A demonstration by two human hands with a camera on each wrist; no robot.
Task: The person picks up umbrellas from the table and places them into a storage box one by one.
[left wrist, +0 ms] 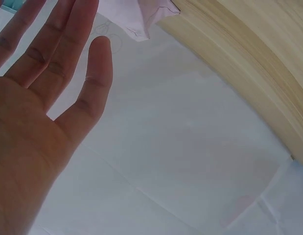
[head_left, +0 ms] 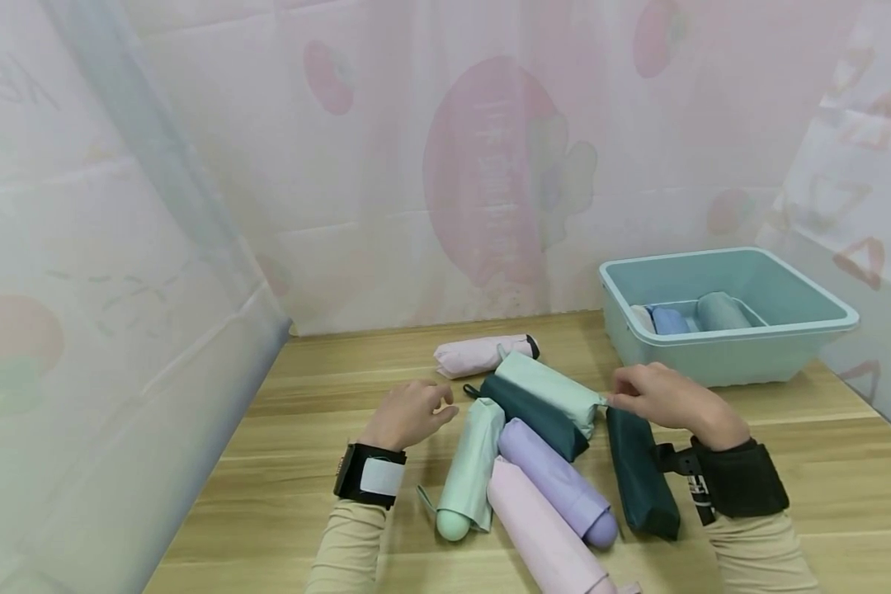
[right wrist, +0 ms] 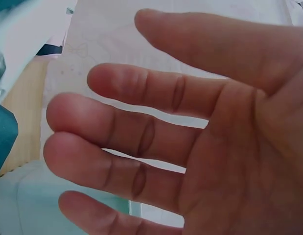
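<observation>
Wooden tabletop [head_left: 304, 462], folded umbrellas, both your hands over the pile.
Your left hand [head_left: 408, 412] hovers released beside the mint-green folded umbrella [head_left: 473, 462], whose long axis runs toward you; your right hand [head_left: 664, 396], nearer, touches the pale-mint folded umbrella [head_left: 549, 388], grip unconfirmed.

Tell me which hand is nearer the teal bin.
Right. The right hand hovers just in front of the teal bin, by the mint umbrella's end; the left hand sits farther left, beyond the umbrella pile.
</observation>
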